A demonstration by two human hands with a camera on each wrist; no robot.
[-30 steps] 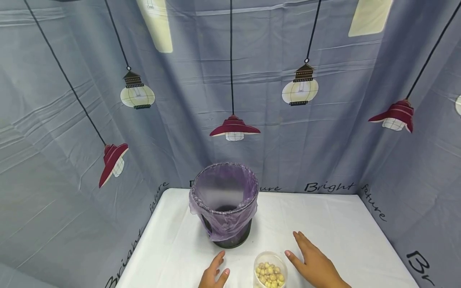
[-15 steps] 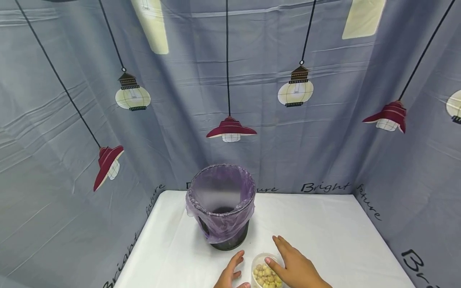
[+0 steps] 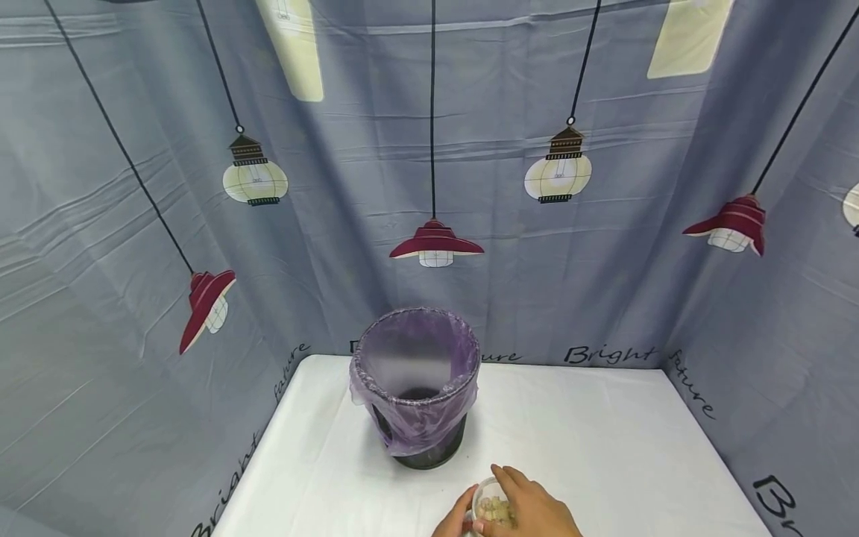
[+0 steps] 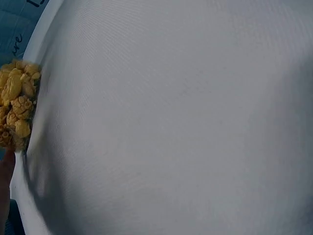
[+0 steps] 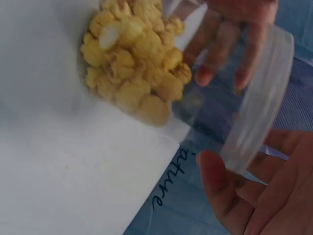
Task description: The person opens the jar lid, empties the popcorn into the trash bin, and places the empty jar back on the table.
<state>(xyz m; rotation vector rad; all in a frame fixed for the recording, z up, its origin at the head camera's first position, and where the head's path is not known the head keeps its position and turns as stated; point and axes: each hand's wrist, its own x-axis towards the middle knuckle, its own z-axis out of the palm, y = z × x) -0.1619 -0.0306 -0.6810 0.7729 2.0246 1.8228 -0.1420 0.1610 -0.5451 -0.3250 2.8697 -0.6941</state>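
A clear jar of yellow popcorn [image 5: 134, 63], with a pale translucent lid [image 5: 264, 98], stands at the near side of the white table between both hands. My left hand [image 3: 456, 514] holds the jar's side; through the clear wall its fingertips show in the right wrist view. Over the top of the jar lies my right hand [image 3: 533, 511], thumb and fingers spread around the lid with the thumb right at its edge. The left wrist view catches only some popcorn [image 4: 19, 105] and one finger [image 4: 6, 178] at its left border.
A dark bin [image 3: 429, 453] lined with a purple plastic bag [image 3: 416, 425] stands just behind the hands, slightly left. White cloth [image 3: 590, 432] covers the table. Grey-blue curtains [image 3: 362, 171] printed with lamps enclose it at the back and sides.
Both hands have moved inward to the jar. The left hand has come rightward and taken hold of its side, while the right hand has moved leftward over its top.
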